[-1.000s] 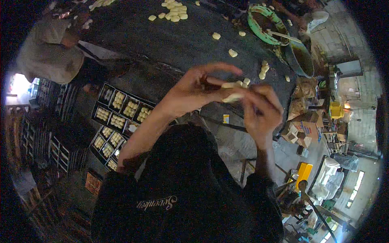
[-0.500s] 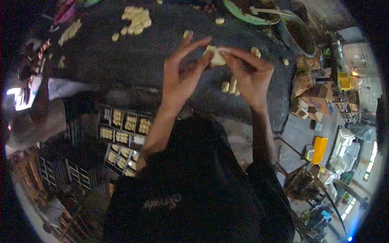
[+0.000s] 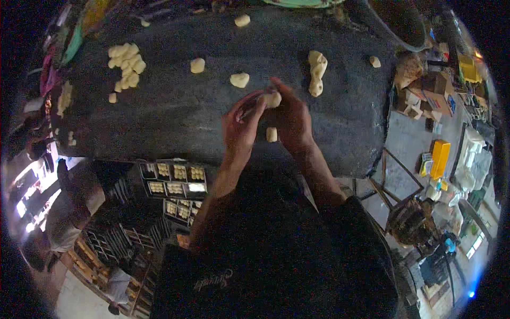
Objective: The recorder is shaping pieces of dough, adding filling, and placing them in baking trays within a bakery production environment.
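Note:
My left hand (image 3: 241, 121) and my right hand (image 3: 296, 116) meet over the dark worktop, closed around a small pale piece of dough (image 3: 272, 99). The dough shows between thumbs and fingers; parts of both hands are in shadow. Below it, between my wrists, a short dough cylinder (image 3: 271, 134) lies on the worktop. Just beyond my left hand is a flattish lump of dough (image 3: 239, 80), with a rounder dough ball (image 3: 197, 65) farther left. A long, lumpy dough strip (image 3: 317, 73) lies beyond my right hand.
A cluster of dough pieces (image 3: 126, 64) sits on the worktop (image 3: 175, 117) at left. Single pieces lie at the far side (image 3: 242, 21) and right (image 3: 375, 62). Partitioned trays of dough (image 3: 172, 179) stand below the near edge. A person (image 3: 79, 207) is at lower left.
My hands have drawn closer together and nearer to my body. The dough, earlier stretched between my fingertips, now looks compact and rounded. The whole view has shifted, showing more of the worktop's left side.

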Available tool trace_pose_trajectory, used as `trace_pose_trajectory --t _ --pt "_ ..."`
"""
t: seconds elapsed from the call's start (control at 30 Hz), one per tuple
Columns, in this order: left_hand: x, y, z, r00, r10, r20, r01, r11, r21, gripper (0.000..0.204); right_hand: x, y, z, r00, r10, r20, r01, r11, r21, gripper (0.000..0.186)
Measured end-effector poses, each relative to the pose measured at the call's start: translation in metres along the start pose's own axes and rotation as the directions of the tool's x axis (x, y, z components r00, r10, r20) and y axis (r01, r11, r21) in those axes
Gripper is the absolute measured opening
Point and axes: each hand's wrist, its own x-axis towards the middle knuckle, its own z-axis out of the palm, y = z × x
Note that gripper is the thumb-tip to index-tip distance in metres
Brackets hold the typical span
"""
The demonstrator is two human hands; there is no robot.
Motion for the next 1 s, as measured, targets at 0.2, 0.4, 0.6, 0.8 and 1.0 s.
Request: trace_pose_trajectory --t 0.2,0.4,0.6,0.8,1.0 --pt "0.003 0.001 0.002 0.967 -0.213 0.139 0.181 0.961 0.208 0.045 -0.029 -0.044 -0.023 0.962 -0.268 -0.052 0.218 0.870 -0.441 0.035" --pt "-0.020 -0.027 -0.040 0.952 -0.106 0.287 0.053 0.981 0.189 0.043 -0.018 -0.024 -0.098 0.989 -0.125 0.079 0.143 0.684 -0.715 0.022" --pt "-0.087 -0.043 -0.143 0.977 -0.177 0.122 0.161 0.978 0.131 0.040 -0.007 0.058 -0.155 0.993 -0.074 0.096 0.121 0.531 -0.839 0.024" --pt "-0.152 -0.080 -0.238 1.000 -0.014 -0.007 0.014 0.999 -0.043 0.039 -0.016 0.057 -0.136 0.955 -0.204 0.217 0.276 0.332 -0.902 0.025" --pt "-0.165 -0.072 -0.245 0.998 -0.007 -0.055 0.004 0.999 -0.049 0.041 -0.014 0.089 -0.133 0.922 -0.386 -0.012 0.259 0.642 -0.721 0.029"
